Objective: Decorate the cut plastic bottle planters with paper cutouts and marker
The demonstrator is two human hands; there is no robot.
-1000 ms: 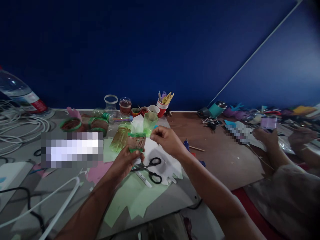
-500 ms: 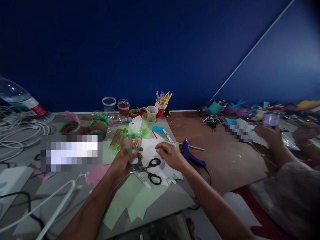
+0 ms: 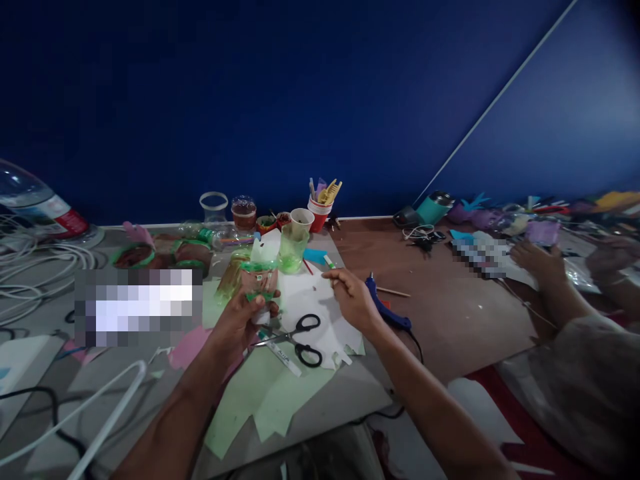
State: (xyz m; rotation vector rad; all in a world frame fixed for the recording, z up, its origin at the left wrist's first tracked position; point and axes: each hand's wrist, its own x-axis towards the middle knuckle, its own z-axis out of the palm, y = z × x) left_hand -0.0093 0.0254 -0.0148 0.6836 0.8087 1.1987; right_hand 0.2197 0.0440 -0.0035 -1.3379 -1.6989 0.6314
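My left hand [image 3: 243, 317] grips a clear plastic cup [image 3: 259, 277] with green bands at its rim and base, held upright above the table. My right hand [image 3: 354, 299] hovers over white paper [image 3: 303, 300], index finger stretched left and the other fingers loosely curled. Nothing shows in it. A tiny dark speck lies on the paper left of its fingertips. Black-handled scissors [image 3: 306, 340] and a white marker [image 3: 283, 357] rest below the cup on light green cut paper [image 3: 260, 393]. A blue glue gun [image 3: 385, 308] lies just right of my right hand.
Behind stand a green-tinted clear cup [image 3: 291, 250], a white cup [image 3: 303, 220] and red cups [image 3: 320, 215] with sticks. White cables [image 3: 45, 267] and a large bottle [image 3: 45, 207] fill the left. A co-worker's hands [image 3: 537, 263] are at the right.
My right hand has moved slightly up and right, its index finger now stretched out, baring more white paper. The cup in my left hand has shifted slightly left and up.
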